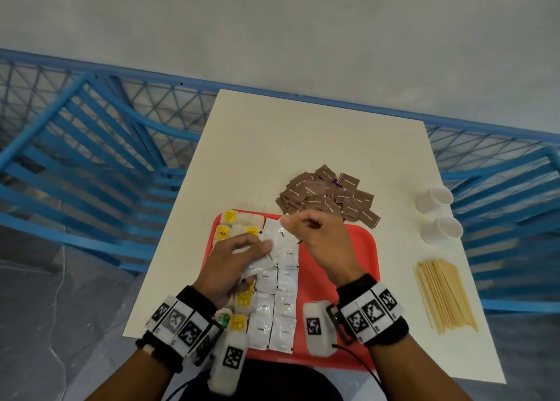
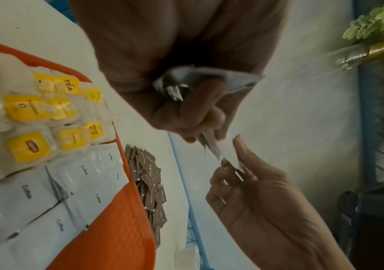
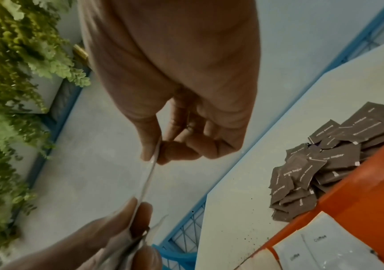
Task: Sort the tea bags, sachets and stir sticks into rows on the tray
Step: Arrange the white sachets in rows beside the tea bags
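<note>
Above the red tray [image 1: 342, 279] my left hand [image 1: 262, 247] grips a small stack of white coffee sachets [image 1: 257, 267]. My right hand [image 1: 289, 223] pinches the far corner of the top sachet [image 1: 277, 237], seen edge-on in the right wrist view [image 3: 148, 179]. On the tray, tea bags with yellow tags [image 1: 225, 230] fill the left column. Next to them white coffee sachets [image 1: 274, 309] lie in two columns. Brown sugar sachets [image 1: 327, 194] are heaped on the table beyond the tray. Wooden stir sticks [image 1: 442, 294] lie in a bundle at the right.
Two white paper cups [image 1: 433, 199] [image 1: 444, 230] lie on their sides near the table's right edge. The tray's right half is bare red. Blue metal chairs [image 1: 75, 158] and a railing surround the small white table [image 1: 272, 146].
</note>
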Tool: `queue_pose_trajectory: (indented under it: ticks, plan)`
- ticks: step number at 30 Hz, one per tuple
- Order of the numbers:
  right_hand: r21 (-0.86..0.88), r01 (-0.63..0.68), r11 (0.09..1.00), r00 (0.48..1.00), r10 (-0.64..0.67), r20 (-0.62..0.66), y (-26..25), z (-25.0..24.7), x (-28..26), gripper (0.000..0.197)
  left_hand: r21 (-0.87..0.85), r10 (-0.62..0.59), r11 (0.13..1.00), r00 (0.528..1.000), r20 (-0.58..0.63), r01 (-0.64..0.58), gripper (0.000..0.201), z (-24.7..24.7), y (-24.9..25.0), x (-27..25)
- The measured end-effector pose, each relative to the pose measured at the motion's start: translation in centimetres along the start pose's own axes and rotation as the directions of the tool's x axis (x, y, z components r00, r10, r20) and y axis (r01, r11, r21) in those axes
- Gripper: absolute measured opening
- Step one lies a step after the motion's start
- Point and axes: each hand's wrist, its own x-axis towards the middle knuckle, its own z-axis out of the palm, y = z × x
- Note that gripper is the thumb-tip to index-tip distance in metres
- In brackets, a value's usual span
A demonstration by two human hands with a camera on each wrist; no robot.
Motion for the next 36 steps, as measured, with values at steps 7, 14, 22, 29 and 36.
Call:
queue_pose_trajectory:
  ticks: [7,14,22,29,36]
  plan:
    - [0.092,-0.095,0.991,0.995,0.093,0.017,1.8,0.5,-0.6,0.025,-0.078,-0.045,0.996,0.999,0.019,0.047,0.02,0.1,-0.4,0.1]
    - [-0.143,-0.283,0.948,0.956,0.291,0.035,6.7,0.2,0.7,0.022,0.045,-0.127,0.99,0.987,-0.101,0.132,0.012,-4.6,-2.7,-1.3]
    - [-0.211,-0.479,0.852,0.87,0.493,0.018,11.9,2.7,1.1,0.016,0.049,-0.196,0.977,0.965,-0.172,0.207,0.014,-8.6,-4.8,-3.4]
    - [-0.486,-0.296,0.822,0.952,0.298,-0.074,12.3,2.7,0.8,0.007,0.051,-0.189,0.979,0.975,-0.116,0.196,0.015,-8.1,-4.8,-3.1]
    - [-0.279,-0.212,0.937,0.912,0.293,0.289,7.3,2.4,-2.1,0.027,-0.001,-0.176,0.984,0.978,0.112,0.177,0.035,-5.2,-3.4,-2.2]
